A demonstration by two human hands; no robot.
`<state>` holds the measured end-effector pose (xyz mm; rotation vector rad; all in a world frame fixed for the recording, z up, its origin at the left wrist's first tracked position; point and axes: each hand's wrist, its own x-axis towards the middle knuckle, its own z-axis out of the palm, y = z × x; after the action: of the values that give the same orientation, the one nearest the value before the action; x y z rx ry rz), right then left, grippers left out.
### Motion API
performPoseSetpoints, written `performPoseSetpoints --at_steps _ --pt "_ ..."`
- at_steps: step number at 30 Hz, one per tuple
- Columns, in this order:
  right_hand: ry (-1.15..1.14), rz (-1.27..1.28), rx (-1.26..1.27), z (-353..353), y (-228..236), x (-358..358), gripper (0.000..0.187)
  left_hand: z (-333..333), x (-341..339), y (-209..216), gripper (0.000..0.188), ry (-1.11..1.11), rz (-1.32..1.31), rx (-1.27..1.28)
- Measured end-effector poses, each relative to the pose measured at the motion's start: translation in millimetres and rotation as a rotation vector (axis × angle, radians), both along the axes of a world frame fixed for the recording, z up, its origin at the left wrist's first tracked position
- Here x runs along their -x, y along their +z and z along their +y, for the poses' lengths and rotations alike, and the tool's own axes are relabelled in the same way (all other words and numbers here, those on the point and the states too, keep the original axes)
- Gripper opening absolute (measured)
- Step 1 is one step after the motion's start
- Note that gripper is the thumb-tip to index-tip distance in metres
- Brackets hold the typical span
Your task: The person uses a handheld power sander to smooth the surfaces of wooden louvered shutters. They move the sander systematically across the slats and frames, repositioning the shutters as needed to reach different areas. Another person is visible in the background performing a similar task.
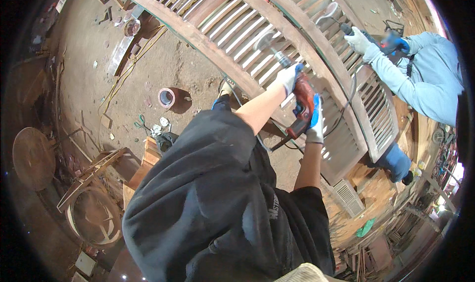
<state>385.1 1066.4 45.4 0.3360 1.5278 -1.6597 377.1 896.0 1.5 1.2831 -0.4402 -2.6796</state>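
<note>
Both of my hands, in white-and-blue gloves, hold a red power drill [304, 91] with a round sanding disc [263, 40] at its tip. My left hand [288, 78] is wrapped round the drill's front, behind the chuck. Around the rear handle closes my right hand [315, 121]. The disc lies over the slats of a wooden louvered shutter [208, 39]; whether it touches them I cannot tell. Alongside lies a second louvered shutter [321, 39]. Across it, a person in a light blue sleeve [415, 89] holds another power tool with a round disc [327, 12].
Dark cords [352, 91] run over the shutters near the drill. On the dirt floor at left are a tape roll [166, 98], a yellow cord [118, 84] and scissors [142, 122]. Wooden pieces [148, 158] stand beside me. A slatted vent panel [349, 198] is at the shutters' near end.
</note>
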Motion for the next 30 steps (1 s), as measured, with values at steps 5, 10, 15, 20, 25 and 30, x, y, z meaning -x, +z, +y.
performPoseSetpoints --at_steps 5,10,15,20,25,30 --pt "0.067 -0.041 0.152 25.4 -8.7 -43.6 0.059 30.9 -61.4 -14.8 0.019 0.129 -0.157 0.075" --pt "-0.026 -0.213 0.144 50.0 19.6 -48.7 0.053 52.6 -58.7 10.8 0.022 0.046 -0.144 -0.029" --pt "-0.14 0.008 0.029 62.8 -41.2 -22.5 0.047 35.9 -16.3 17.4 0.026 -0.063 -0.054 0.098" --pt "-0.119 -0.139 0.106 39.7 -3.4 9.7 0.046 33.4 24.9 -13.1 0.027 -0.127 -0.091 -0.005" --pt "-0.088 -0.173 0.064 45.2 -1.2 -15.4 0.044 46.1 -13.4 -14.8 0.024 -0.081 -0.085 0.008" --pt "-0.109 -0.148 0.063 57.8 -15.0 -60.6 0.05 57.2 -67.4 -35.2 0.021 0.05 -0.094 -0.035"
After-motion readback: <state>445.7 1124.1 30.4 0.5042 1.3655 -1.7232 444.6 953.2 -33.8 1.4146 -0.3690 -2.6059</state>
